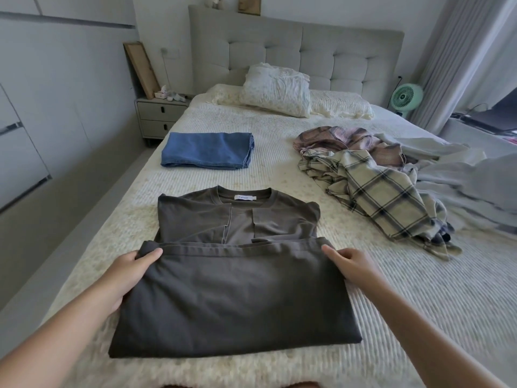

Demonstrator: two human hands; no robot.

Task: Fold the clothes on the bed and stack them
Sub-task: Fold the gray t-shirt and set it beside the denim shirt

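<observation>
**Dark T-shirt half folded at the near end of the bed**

Clothes lie spread over the bed [279,169], whose cover is a cream, ribbed, slightly nubbly fabric. Nearest the camera sits the dark grey T-shirt [237,275] — soft, matte cotton, neck toward the headboard, a white label showing inside the collar. Its sleeves are turned in over the chest, and its lower half is doubled up toward the collar, forming a smooth rectangle with a straight hem edge across the middle.

The left hand [131,273] pinches the left corner of that hem, thumb on top of the cloth and fingers curled beneath it. The right hand [349,264] grips the right edge of the same fold, thumb stretched along the hem; its fingers are tucked out of sight behind the cloth.

Farther up the bed, left of centre, folded blue denim [208,150] lies as a flat rectangle, well apart from the T-shirt. To the right, a crumpled heap — a cream plaid shirt [375,191] with dark checks, partly over a brownish-pink plaid garment [347,141] — rests beside a rumpled pale grey cloth [447,169].

A quilted pillow [275,89] leans near the tufted grey headboard [296,49]. A grey two-drawer nightstand [158,117] stands left of the bed, and a small green fan [405,98] stands right.
</observation>
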